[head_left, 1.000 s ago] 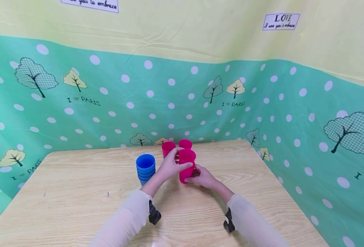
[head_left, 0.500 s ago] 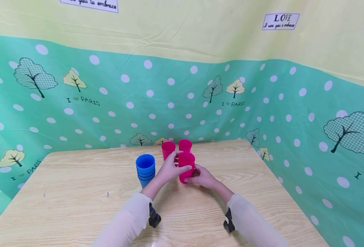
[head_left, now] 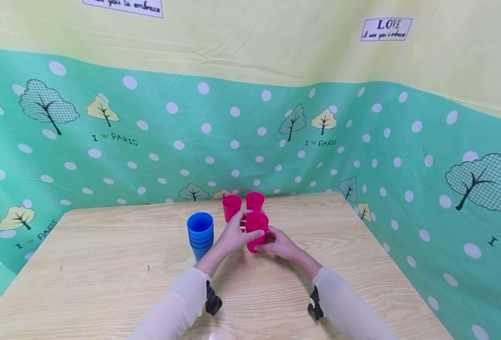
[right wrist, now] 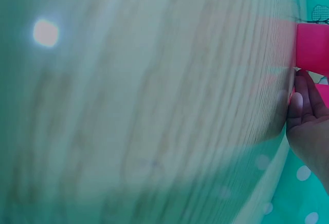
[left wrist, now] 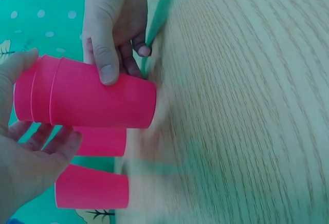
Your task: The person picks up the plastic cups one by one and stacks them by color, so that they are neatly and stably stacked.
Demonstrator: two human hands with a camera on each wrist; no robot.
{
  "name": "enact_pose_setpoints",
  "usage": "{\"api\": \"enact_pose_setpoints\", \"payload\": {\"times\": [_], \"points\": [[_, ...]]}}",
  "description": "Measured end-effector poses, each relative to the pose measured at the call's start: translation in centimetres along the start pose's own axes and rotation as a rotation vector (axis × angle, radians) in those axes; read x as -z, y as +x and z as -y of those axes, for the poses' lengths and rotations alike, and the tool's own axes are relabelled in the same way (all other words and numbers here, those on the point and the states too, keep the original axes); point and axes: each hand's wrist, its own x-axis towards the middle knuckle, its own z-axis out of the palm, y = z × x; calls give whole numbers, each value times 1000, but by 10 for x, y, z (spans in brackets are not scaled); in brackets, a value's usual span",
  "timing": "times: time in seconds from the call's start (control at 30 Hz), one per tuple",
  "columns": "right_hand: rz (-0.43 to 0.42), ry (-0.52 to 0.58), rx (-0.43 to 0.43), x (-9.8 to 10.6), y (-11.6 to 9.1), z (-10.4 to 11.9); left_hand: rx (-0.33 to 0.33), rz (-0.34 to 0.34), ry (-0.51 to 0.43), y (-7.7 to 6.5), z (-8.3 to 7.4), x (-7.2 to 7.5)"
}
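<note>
A nested stack of pink plastic cups (head_left: 256,222) stands upright near the middle of the table, between my hands. My left hand (head_left: 235,233) grips the upper part, thumb on the near side and fingers behind. Lower down, my right hand (head_left: 279,243) holds the bottom cup, its thumb (left wrist: 107,62) pressing the wall in the left wrist view. Several rims show close together on this stack (left wrist: 103,95). Behind it are two more pink cups, one at left (head_left: 232,207) and one at right (head_left: 255,200). In the right wrist view, part of my right hand (right wrist: 311,131) appears at the edge.
A stack of several nested blue cups (head_left: 200,233) stands upright left of my left hand, close to the forearm. The wooden table (head_left: 106,274) ends at a green dotted curtain (head_left: 157,123) along the back and right side.
My left hand has lowered slightly, pushing the upper pink cup deeper into the stack, so its rim sits lower. My right hand stays in place at the bottom.
</note>
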Motion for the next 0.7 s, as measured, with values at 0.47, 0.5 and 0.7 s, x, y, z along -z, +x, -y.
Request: {"api": "enact_pose_setpoints", "payload": {"times": [0.47,0.5,0.7], "points": [[-43,-25,-16,-2,12,-29,12,-18,-27,0,2,3],[-41,-26,-14,-2,12,-29,15,-22,-29,-1,1,3],[-38,-26,-5,-2,13,-30,-17,-66,-89,-1,-1,6]]}}
